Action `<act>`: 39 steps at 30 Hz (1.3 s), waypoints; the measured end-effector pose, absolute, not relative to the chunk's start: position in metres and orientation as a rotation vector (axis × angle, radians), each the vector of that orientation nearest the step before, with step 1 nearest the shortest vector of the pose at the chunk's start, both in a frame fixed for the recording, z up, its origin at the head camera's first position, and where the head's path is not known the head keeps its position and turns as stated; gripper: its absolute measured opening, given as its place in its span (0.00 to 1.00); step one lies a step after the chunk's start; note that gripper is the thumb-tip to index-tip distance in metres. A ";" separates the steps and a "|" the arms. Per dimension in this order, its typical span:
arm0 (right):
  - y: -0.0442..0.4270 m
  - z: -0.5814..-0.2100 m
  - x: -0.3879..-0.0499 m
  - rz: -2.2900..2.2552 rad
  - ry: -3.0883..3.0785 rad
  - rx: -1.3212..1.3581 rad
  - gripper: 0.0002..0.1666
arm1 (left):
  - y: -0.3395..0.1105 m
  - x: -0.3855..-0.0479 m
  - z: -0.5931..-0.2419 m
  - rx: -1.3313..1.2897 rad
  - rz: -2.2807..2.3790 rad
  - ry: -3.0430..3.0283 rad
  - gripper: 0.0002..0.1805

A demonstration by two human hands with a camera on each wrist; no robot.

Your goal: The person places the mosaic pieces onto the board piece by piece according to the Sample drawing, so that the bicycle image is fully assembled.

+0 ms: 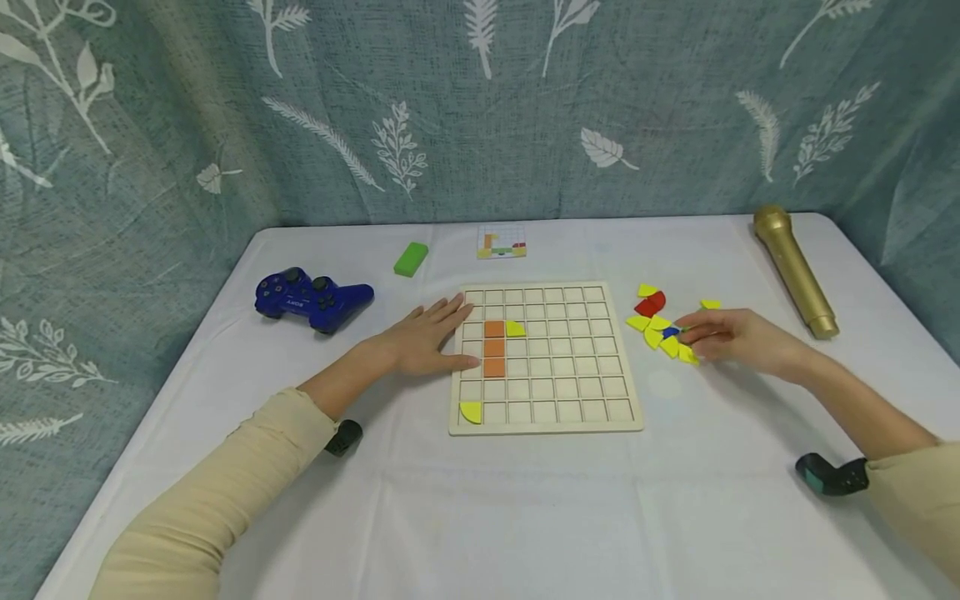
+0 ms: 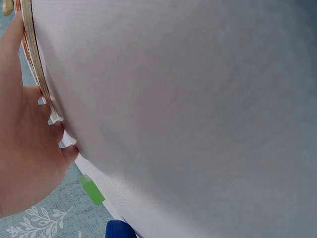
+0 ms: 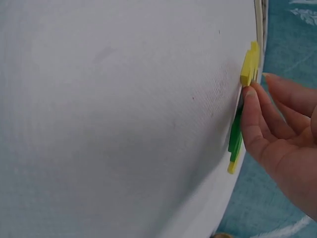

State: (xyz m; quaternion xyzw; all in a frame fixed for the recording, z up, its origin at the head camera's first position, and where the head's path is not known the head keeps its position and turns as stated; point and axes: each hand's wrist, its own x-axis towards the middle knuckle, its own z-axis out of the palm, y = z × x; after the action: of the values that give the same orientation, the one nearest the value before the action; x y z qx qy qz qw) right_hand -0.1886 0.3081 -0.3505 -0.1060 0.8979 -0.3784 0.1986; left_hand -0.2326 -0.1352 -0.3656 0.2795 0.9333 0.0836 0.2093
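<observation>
A wooden grid board [image 1: 555,429] lies in the middle of the white table. On it sit several orange squares [image 1: 494,348] in a column, a yellow piece [image 1: 515,328] beside the top one and a yellow quarter-round piece [image 1: 471,412] at the near left corner. My left hand [image 1: 429,340] rests at the board's left edge, fingers extended. To the right of the board my right hand [image 1: 738,340] reaches over loose yellow pieces [image 1: 652,337], red pieces [image 1: 650,303] and a blue piece [image 1: 670,332]. Green pieces [image 3: 236,131] lie beside its fingers; whether it pinches one is hidden.
At the back left are a blue game controller [image 1: 315,300] and a green block [image 1: 411,259]. A small pattern card [image 1: 502,242] lies behind the board. A gold microphone-shaped object [image 1: 795,271] lies at the far right. A patterned curtain [image 1: 525,125] hangs behind the table.
</observation>
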 end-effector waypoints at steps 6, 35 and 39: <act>0.302 -0.352 -0.185 -1.031 2.554 -0.355 0.28 | -0.135 -0.232 -0.364 0.761 0.234 2.594 0.52; 0.286 -0.368 -0.180 -1.022 2.719 -0.410 0.27 | -0.135 -0.231 -0.366 0.766 0.238 2.604 0.51; 0.288 -0.365 -0.180 -1.015 2.710 -0.401 0.26 | -0.135 -0.232 -0.366 0.774 0.235 2.604 0.51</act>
State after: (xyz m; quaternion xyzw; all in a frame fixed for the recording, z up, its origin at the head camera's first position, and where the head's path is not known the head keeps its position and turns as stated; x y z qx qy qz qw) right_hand -0.1797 0.2882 -0.3654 -0.1365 0.9219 -0.3454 0.1100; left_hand -0.2321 -0.1350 -0.3659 0.2776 0.9346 0.0843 0.2058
